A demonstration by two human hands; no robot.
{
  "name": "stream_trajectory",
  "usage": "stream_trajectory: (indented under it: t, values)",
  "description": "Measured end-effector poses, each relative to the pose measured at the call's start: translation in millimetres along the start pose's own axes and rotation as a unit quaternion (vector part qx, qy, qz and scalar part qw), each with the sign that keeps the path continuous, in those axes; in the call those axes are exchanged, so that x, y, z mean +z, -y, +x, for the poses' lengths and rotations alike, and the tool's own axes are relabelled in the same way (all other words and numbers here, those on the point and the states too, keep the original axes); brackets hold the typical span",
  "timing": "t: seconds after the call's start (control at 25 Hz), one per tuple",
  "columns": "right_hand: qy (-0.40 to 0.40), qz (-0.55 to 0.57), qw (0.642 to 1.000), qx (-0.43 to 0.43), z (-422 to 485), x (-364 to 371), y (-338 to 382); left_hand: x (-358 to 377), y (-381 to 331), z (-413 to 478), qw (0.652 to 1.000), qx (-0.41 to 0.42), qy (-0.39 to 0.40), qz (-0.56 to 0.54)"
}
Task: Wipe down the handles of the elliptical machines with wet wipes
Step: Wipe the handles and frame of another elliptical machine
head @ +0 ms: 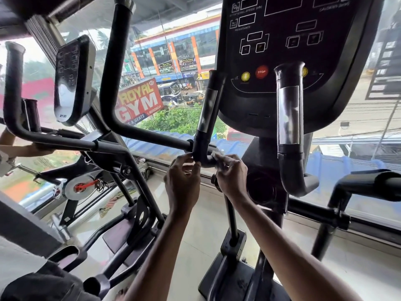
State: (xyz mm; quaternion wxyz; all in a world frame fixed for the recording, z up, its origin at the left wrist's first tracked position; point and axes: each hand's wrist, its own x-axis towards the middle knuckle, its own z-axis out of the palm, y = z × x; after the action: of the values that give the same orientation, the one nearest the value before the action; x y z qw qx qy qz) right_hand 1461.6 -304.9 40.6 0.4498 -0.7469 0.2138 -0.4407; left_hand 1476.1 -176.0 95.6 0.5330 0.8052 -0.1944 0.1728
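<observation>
Looking through the head view, we find ourselves at the low bend of the left grip handle (pixel 207 109), just under the console (pixel 293 51). Our right hand (pixel 231 172) is curled around a wet wipe (pixel 214 153), of which only a white corner shows above the knuckles, and presses it against the curve of the tube. Our left hand (pixel 183 179) has its fingers bent in, with the fingertips closed on the same bend from the other side, seemingly to steady it.

We judge the job to be partway through this one handle at most. The wipe sits at the bottom of the handle, and nothing on the silver sensor strip above tells us whether it has been cleaned. The right grip handle (pixel 289 118) stands untouched by either hand, well apart from the wipe. The long swing handle (pixel 112 72) and the neighbouring machine's handle (pixel 13 88) look likewise left to do, so most of the wiping appears ahead of us.
</observation>
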Motion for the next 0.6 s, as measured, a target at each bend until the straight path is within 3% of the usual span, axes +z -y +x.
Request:
stream_trajectory:
  t: [0.16, 0.4, 0.52, 0.6]
  values:
    - [-0.037, 0.126, 0.990, -0.047, -38, -1, 26, -1, 0, 1, 1.000, 0.005, 0.003, 0.003]
    - [-0.063, 0.081, 0.994, -0.021, -21, 8, 9, -2, -4, -1, 1.000, 0.002, -0.001, 0.011]
    - [-0.041, 0.085, 0.993, -0.066, -28, 3, 19, -2, -6, -4, 1.000, 0.010, -0.004, 0.016]
    - [-0.029, 0.068, 0.996, -0.047, -25, 1, 19, -1, -9, -6, 1.000, 0.004, -0.002, 0.017]
